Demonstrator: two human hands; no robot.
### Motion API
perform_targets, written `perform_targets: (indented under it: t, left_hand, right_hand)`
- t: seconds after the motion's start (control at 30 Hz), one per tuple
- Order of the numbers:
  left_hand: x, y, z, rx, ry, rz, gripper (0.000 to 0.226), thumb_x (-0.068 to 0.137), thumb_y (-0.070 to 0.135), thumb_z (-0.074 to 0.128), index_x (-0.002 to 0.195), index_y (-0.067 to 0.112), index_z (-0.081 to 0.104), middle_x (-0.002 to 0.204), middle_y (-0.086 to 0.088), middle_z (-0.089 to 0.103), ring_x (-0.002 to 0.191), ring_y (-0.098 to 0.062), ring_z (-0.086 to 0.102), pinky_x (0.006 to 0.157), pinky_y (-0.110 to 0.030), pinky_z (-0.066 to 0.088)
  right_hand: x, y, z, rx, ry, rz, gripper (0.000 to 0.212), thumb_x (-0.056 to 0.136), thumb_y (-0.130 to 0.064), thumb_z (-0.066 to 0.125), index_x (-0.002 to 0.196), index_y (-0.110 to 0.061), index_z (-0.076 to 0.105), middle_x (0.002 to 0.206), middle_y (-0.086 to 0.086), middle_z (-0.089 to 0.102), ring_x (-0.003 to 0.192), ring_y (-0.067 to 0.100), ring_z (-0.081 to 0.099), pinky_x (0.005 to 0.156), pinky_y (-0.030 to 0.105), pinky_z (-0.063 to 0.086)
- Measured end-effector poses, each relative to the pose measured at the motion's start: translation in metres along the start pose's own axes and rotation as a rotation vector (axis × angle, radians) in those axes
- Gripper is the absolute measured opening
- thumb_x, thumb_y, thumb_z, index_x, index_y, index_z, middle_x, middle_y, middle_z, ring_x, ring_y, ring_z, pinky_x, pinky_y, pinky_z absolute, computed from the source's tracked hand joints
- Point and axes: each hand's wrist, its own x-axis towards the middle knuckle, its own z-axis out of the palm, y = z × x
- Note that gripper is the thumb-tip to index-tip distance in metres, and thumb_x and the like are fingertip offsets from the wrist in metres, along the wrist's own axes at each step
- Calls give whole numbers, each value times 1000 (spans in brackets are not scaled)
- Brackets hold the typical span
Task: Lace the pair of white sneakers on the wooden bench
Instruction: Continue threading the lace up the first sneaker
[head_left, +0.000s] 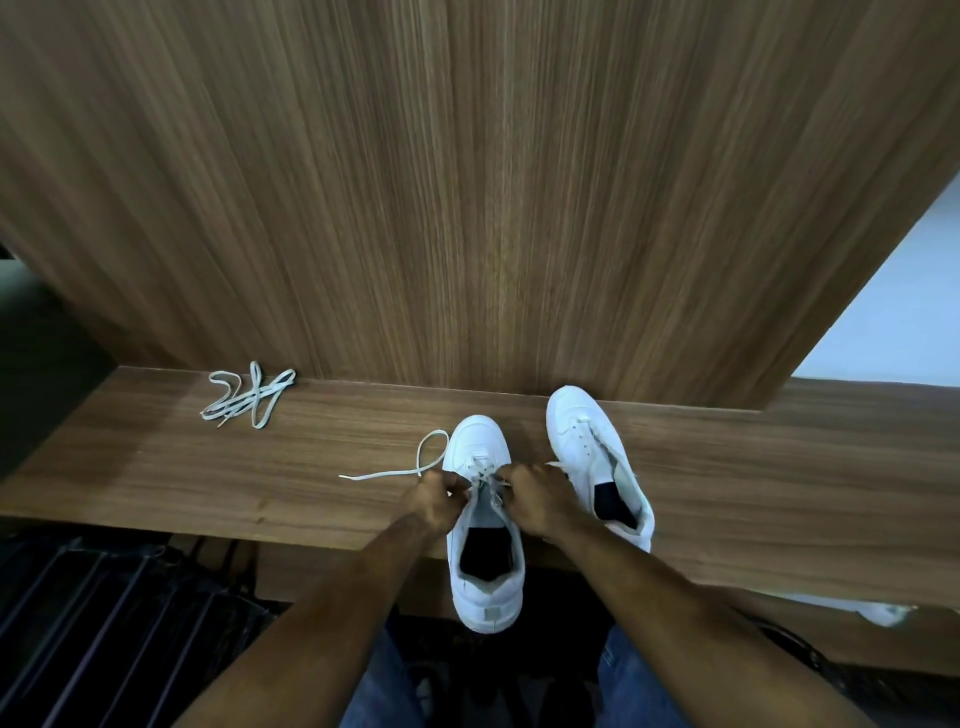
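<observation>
Both my forearms reach up from the lower frame. My left hand and right hand, fingers curled, pinch the lace over the centre sneaker on the bench. The second sneaker stands just right; a spare lace lies upper left.

My one head camera looks steeply down and forward from close above the counter, facing the wooden wall panel behind it.

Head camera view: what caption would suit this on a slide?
Both hands thread a lace through the near sneaker on the wooden bench.
</observation>
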Motion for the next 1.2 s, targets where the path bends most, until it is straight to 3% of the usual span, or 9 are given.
perform_targets:
  t: [0.13,0.33,0.47,0.6,0.77,0.9,1.03,1.13,1.2]
  left_hand:
    - [-7,15,-9,200,-1,17,12,87,27,60,87,28,72,100,-4,72,96,-25,67,85,-35,53]
    - [-15,28,-25,798,137,67,33,95,36,39,116,22,61,121,-9,63,114,-30,58,99,-35,39]
    - [-13,19,-29,917,120,43,38,97,40,34,123,21,54,128,-7,59,123,-24,52,116,-38,18]
    - [-12,27,-25,895,111,53,35,97,37,37,124,20,52,129,-6,58,126,-23,49,117,-41,15]
    - [-8,27,-25,662,193,34,32,96,37,36,115,24,57,121,-4,61,114,-26,56,102,-37,35]
    - [-15,48,-29,232,203,200,14,84,26,55,84,29,69,92,5,70,89,-20,65,76,-31,50]
    - [-33,83,-15,-206,4,388,16,89,2,62,99,10,72,79,7,67,68,12,60,68,-7,40]
    - [-45,104,-7,-600,-154,244,13,94,10,57,101,17,64,85,6,65,79,5,59,72,-18,44]
    - [-42,104,-7,-631,-202,168,9,96,26,56,97,25,64,88,4,68,85,-5,62,75,-26,44]
  right_hand:
    - [2,0,7,-16,29,47,22,89,-27,54,102,-19,68,105,9,70,101,32,64,79,37,50]
    - [3,16,-7,-192,45,12,24,87,-26,53,106,-19,66,106,7,68,101,31,63,81,35,47]
    - [1,26,-16,-226,18,38,21,83,-20,56,101,-17,65,101,7,68,96,31,64,76,35,48]
    - [1,25,-19,-182,-1,97,22,85,-20,57,105,-16,65,107,7,66,101,31,62,80,37,49]
    - [4,28,-34,517,-139,287,17,88,-6,54,85,-15,68,79,4,69,73,16,65,72,34,53]
    - [0,23,-71,1068,-15,353,18,89,5,53,95,-7,64,75,10,67,61,15,63,58,23,49]
    - [5,3,-95,1358,32,384,19,92,-1,56,107,-10,65,78,3,71,70,12,66,75,30,49]
    - [9,-9,-102,1448,81,412,21,93,2,53,108,-9,62,82,5,70,70,11,66,59,24,45]
    - [9,-9,-104,1480,101,433,21,92,4,52,108,-7,62,82,6,70,69,13,66,55,25,45]
